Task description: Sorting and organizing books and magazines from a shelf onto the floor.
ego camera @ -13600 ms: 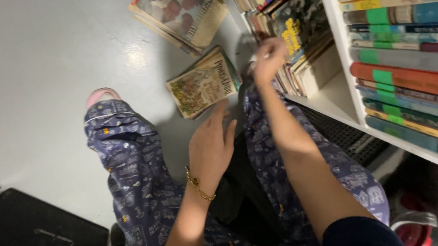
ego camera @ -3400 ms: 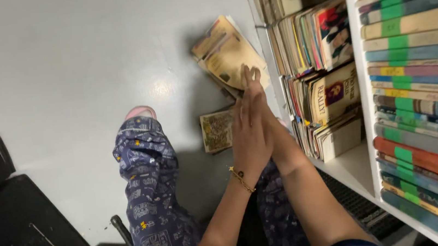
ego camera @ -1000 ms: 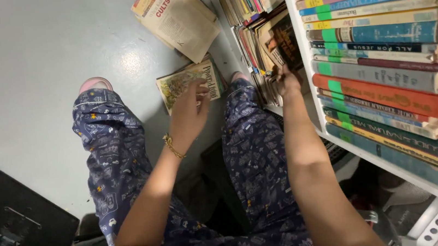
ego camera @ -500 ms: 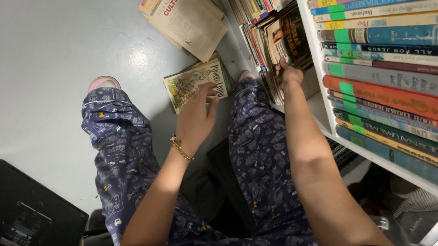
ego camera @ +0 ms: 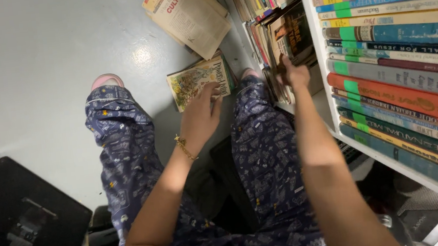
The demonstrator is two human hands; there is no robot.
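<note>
My right hand [ego camera: 295, 71] reaches into the low shelf and grips the edges of the worn paperbacks [ego camera: 289, 35] standing there, its fingers curled on one dark-covered book. My left hand [ego camera: 200, 118], with a gold bracelet at the wrist, hovers with loosely spread fingers just below a small illustrated book [ego camera: 200, 81] lying on the grey floor between my knees; whether it touches the book I cannot tell. A beige paperback [ego camera: 190, 15] lies on other books farther away on the floor.
A white bookcase [ego camera: 325, 105] fills the right side, with stacked books bearing green labels [ego camera: 401, 36]. My legs in dark blue patterned trousers [ego camera: 122, 145] stretch over the grey floor. A black case [ego camera: 19, 228] sits at the lower left.
My right hand has shifted slightly along the shelved paperbacks and kept its grip. My left hand has stayed beside the small illustrated book. The view has drifted a little.
</note>
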